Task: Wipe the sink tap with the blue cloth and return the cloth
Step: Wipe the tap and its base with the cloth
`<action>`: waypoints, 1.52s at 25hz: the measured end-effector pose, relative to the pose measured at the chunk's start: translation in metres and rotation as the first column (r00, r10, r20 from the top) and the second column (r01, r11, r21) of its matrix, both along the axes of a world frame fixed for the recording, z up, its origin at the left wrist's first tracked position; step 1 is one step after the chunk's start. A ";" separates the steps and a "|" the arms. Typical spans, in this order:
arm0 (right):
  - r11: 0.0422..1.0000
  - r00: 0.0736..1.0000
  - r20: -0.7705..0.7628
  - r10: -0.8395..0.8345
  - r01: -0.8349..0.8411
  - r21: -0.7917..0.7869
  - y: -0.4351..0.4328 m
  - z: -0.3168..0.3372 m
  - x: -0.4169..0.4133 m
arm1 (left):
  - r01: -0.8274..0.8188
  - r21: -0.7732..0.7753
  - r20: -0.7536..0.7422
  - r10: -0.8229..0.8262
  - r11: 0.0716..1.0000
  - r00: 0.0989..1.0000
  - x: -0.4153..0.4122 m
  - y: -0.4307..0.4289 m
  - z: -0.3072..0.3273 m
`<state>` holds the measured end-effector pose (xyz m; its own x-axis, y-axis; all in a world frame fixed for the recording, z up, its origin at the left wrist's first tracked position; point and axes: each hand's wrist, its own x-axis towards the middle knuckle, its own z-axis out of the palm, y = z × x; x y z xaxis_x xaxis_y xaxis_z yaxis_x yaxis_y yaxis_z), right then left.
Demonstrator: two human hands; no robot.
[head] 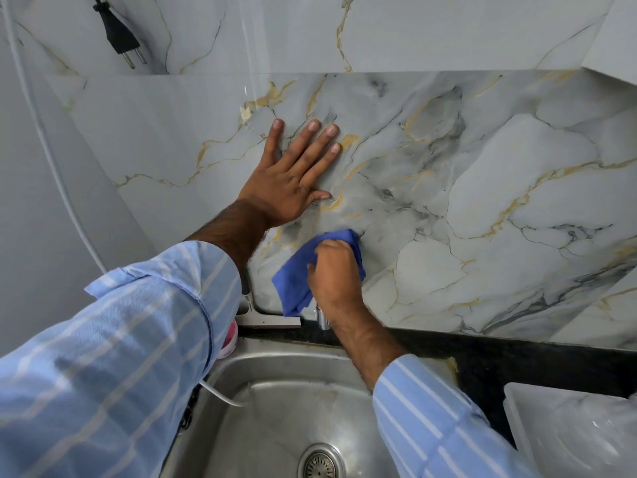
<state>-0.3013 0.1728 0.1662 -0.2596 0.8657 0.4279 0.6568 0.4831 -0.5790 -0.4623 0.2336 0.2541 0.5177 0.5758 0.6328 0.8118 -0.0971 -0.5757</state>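
My right hand (333,277) is closed around the blue cloth (293,284), bunched against the marble wall just above the sink. Only a short chrome piece of the tap (322,319) shows below my wrist; the rest is hidden by my hand and the cloth. My left hand (293,174) lies flat on the marble wall tiles, fingers spread, above and left of the cloth, holding nothing.
The steel sink (293,401) with its drain (320,462) lies below. A pink and white tub (229,339) sits at the sink's left rim. A black plug (119,36) hangs top left. A clear plastic container (568,432) stands on the black counter (499,353) at right.
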 end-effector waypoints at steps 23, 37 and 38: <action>0.514 0.855 -0.465 -0.229 -0.299 -0.804 0.031 -0.034 -0.001 | -0.032 0.012 -0.018 0.032 0.999 0.999 0.002 0.000 -0.002; 0.581 0.641 -0.765 -0.057 -0.602 -0.548 -0.039 -0.087 0.050 | -0.028 0.008 -0.024 0.028 1.000 0.999 -0.001 0.001 -0.003; 0.535 0.570 -0.815 -0.099 -0.660 -0.527 -0.036 -0.089 0.053 | -0.028 0.005 -0.024 0.028 1.000 0.999 0.000 0.001 -0.003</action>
<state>-0.2484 0.1363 0.0768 -0.5108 0.8479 -0.1419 -0.2273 -0.2925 -0.9289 -0.4626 0.2344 0.2514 0.5166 0.5873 0.6231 0.8000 -0.0716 -0.5958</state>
